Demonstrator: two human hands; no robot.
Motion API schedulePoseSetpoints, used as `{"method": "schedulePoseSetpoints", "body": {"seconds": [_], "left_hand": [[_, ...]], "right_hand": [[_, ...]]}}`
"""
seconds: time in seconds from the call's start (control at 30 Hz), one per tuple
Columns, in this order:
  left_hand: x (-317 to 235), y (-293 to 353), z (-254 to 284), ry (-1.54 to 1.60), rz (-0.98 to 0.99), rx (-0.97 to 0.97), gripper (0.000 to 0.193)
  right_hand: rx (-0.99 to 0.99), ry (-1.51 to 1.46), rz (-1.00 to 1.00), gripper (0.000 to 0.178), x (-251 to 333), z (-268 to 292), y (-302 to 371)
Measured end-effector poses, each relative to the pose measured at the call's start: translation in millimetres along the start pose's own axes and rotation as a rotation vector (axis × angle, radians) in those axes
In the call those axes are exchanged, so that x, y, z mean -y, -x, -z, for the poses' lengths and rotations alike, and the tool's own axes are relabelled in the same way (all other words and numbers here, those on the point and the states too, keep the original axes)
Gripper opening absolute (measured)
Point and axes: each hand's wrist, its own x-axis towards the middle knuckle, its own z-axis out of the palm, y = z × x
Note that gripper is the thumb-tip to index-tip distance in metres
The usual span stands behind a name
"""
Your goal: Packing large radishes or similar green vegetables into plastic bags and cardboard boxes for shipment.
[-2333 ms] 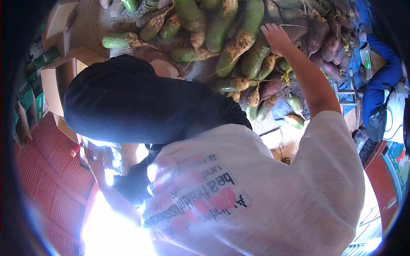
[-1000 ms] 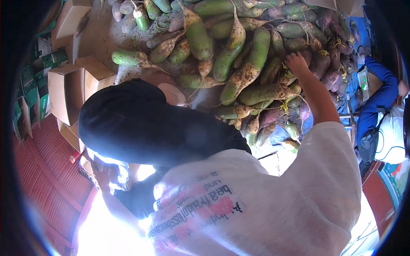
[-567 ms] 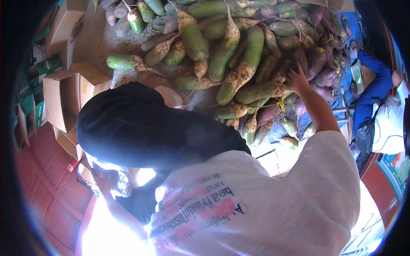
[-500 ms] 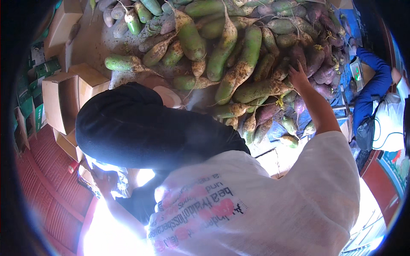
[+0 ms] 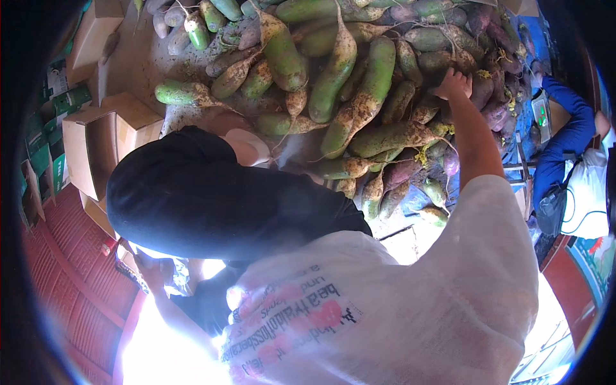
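My right hand (image 5: 453,85) reaches into a large heap of radishes, its fingers curled over a dark reddish radish (image 5: 441,97). The hand covers part of that radish. Long green radishes (image 5: 378,70) with pale, soil-marked root ends lie close by to the left. Purple-red radishes (image 5: 495,115) crowd the right side of the heap. At the lower left, my left hand (image 5: 151,269) is down beside a crumpled clear plastic bag (image 5: 178,277). Strong glare blurs it, and its fingers cannot be made out.
A dark-clothed knee (image 5: 167,186) rises between me and the heap. Open cardboard boxes (image 5: 96,144) stand at the left, near red slatted panels (image 5: 64,282). At the right, a person's blue sleeve (image 5: 571,122) extends near a device with green lights (image 5: 542,115).
My right hand has moved up slightly, and its fingers have gone from stretched out to curled over a radish. The view has shifted a little.
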Motion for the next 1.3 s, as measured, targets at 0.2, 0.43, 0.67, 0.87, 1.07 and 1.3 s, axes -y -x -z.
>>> {"method": "schedulePoseSetpoints", "body": {"seconds": [0.2,0.43,0.67,0.87,1.07,1.3], "left_hand": [[-13,2,8,-0.002,0.002,0.042,0.089],[-16,7,13,0.043,0.075,0.046,0.09],[7,-8,-1,0.132,0.07,0.014,0.093],[-18,1,16,0.116,0.081,-0.003,0.095],[23,-32,-73,0.173,-0.029,0.03,0.085],[-3,1,9,0.014,0.04,-0.021,0.084]], "right_hand": [[-0.135,0.089,0.019,0.109,-5,-16,16],[-0.213,-0.105,-0.332,0.105,-47,-4,53],[-0.095,-0.552,-0.634,0.117,-121,-78,73],[-0.025,-0.845,-0.718,0.125,-173,-201,23],[0.014,-0.511,-0.766,0.097,-292,-245,-13],[-0.291,-0.451,-0.148,0.078,-116,-127,25]]}}
